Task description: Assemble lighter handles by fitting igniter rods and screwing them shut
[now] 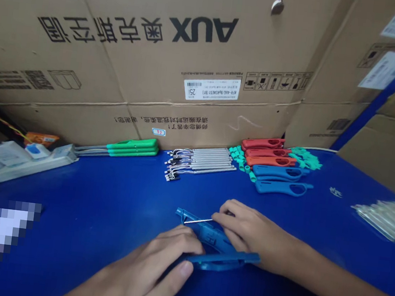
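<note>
Two blue plastic lighter handle halves are in front of me, spread apart. My left hand [166,261] pinches the near blue handle half [222,261] between thumb and fingers. Behind it stands the far blue handle half [214,238], its moulded inner side showing and one end partly behind my left fingers. My right hand [245,227] is closed on a thin metal rod [198,221], whose tip reaches the far half near its left end. The rod's other end is hidden in my right fingers, so I cannot tell its exact kind.
Behind lie metal tubes with wires [212,161], small green caps [241,158], red handles [264,144], blue handles [282,187] and green triggers [305,158]. Green lighters [133,148] and a power strip [21,161] are left, clear-wrapped rods [389,218] right. A cardboard wall [148,76] bounds the blue table [107,190].
</note>
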{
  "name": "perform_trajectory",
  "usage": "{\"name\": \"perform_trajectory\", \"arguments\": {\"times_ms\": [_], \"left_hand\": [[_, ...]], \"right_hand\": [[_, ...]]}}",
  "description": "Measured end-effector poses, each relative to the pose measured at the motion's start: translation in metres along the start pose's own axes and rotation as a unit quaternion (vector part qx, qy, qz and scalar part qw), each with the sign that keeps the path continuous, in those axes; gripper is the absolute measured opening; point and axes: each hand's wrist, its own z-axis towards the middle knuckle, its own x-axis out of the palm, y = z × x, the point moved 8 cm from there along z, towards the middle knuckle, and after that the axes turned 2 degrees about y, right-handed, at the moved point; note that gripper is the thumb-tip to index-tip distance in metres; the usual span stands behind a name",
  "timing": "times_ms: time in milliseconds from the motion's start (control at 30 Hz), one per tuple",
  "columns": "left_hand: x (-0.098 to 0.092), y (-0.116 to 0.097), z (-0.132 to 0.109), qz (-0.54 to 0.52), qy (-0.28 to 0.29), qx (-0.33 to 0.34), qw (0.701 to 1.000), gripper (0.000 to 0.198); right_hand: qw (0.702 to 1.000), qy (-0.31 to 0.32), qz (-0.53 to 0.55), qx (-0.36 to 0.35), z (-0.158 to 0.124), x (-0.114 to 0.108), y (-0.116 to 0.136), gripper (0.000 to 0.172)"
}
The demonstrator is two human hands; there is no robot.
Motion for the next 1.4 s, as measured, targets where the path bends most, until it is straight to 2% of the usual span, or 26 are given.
{"name": "perform_trajectory", "arguments": {"times_ms": [167,300,400,600,833,1067,1200,1400], "left_hand": [[0.005,-0.007,0.003,0.008,0.025,0.022,0.999,0.020],[0.003,-0.005,0.004,0.026,0.013,0.028,0.999,0.022],[-0.002,0.000,0.005,0.060,-0.007,0.020,0.998,0.022],[-0.012,0.017,0.001,0.116,-0.095,-0.029,0.988,0.025],[-0.022,0.026,0.002,0.095,-0.117,-0.060,0.987,0.019],[-0.045,0.032,-0.002,0.088,-0.212,-0.082,0.970,0.017],[-0.061,0.040,-0.005,0.129,-0.257,-0.110,0.951,0.017],[-0.064,0.052,-0.006,0.135,-0.251,-0.134,0.949,0.021]], "right_hand": [[0.998,-0.008,0.009,-0.055,0.001,0.012,0.005,0.036],[0.997,0.021,0.031,-0.067,0.000,0.009,0.009,0.038],[0.999,-0.019,0.017,-0.043,0.000,-0.007,0.004,0.036],[0.995,-0.099,-0.012,-0.002,-0.002,-0.029,-0.011,0.034],[0.985,-0.169,-0.006,0.009,-0.007,-0.038,-0.017,0.030],[0.973,-0.230,0.009,0.021,-0.010,-0.049,-0.018,0.027],[0.962,-0.273,0.011,0.008,-0.013,-0.055,-0.014,0.024],[0.947,-0.322,0.010,0.004,-0.018,-0.060,-0.013,0.020]]}}
